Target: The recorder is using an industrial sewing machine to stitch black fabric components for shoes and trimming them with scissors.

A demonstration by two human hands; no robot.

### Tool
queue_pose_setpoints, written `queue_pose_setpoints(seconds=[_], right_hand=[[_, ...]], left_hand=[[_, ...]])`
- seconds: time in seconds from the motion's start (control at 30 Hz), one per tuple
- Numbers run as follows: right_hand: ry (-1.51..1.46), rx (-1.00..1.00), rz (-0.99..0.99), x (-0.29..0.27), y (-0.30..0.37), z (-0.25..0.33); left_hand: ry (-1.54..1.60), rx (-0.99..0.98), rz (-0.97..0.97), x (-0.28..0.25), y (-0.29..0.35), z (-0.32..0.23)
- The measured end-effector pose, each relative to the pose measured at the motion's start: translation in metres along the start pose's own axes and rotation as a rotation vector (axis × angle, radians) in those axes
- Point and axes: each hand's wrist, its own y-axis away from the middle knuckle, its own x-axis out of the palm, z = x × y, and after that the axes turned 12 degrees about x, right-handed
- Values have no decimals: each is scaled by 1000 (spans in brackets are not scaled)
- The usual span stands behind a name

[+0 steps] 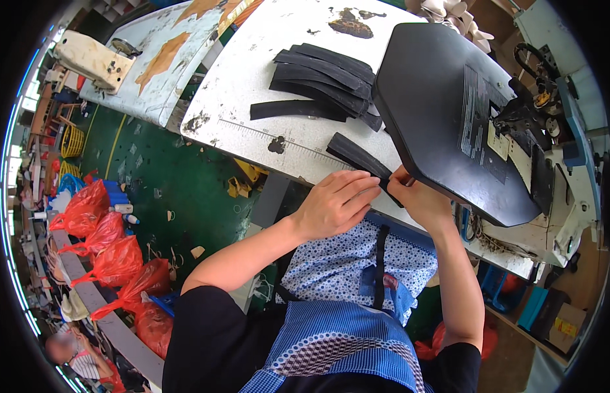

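Note:
A short black strip (357, 155), of fabric or leather, lies slantwise at the front edge of the white table. My left hand (341, 204) rests on its near end, fingers held together and pressing on the strip. Beside it, my right hand (419, 202) pinches the same end, with its fingertips partly hidden under the edge of a black machine bed plate (426, 98). Farther back, a loose pile of similar black strips (321, 75) is stacked, and one separate strip (295, 109) lies in front of it.
The white table (246, 78) carries a printed ruler (279, 139) along its front edge. An industrial sewing machine (528, 124) stands at the right. Red plastic bags (118, 259) line the left side. Another machine (95, 62) sits on a far-left table; a person (82, 354) is at lower left.

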Motion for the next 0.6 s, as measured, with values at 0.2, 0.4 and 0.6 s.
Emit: queue_pose_setpoints(seconds=[0.2, 0.4, 0.6], right_hand=[[148, -367, -236, -4, 21, 9], [-461, -39, 66, -81, 83, 85], [-87, -181, -596, -178, 90, 90]], left_hand=[[37, -55, 34, 2, -3, 2], [108, -32, 36, 0, -2, 10], [163, 420, -13, -43, -43, -21]])
